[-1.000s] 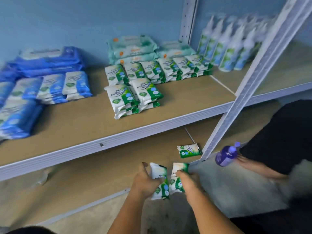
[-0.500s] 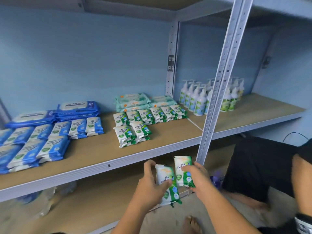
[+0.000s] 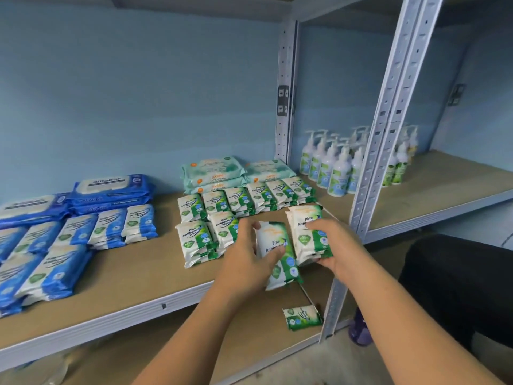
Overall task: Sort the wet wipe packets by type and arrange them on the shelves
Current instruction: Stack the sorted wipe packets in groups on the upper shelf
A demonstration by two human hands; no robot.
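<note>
We log two green pine packets, both above the middle shelf (image 3: 138, 273), just right of the green stacks (image 3: 205, 226):
- left packet (image 3: 274, 254), our left hand (image 3: 249, 254) curled round it
- right packet (image 3: 308, 232), our right hand (image 3: 333, 245) gripping it

Stray packet (image 3: 302, 318): lower shelf.

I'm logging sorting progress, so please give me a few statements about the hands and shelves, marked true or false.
The left hand and the right hand each grip green pine packets. True.
The blue packets lie right of the green stacks. False: they lie to their left.
A lone green packet lies on the lower shelf. True.
The pump bottles stand among the blue packets. False: they stand at the right, beyond the green stacks.
</note>
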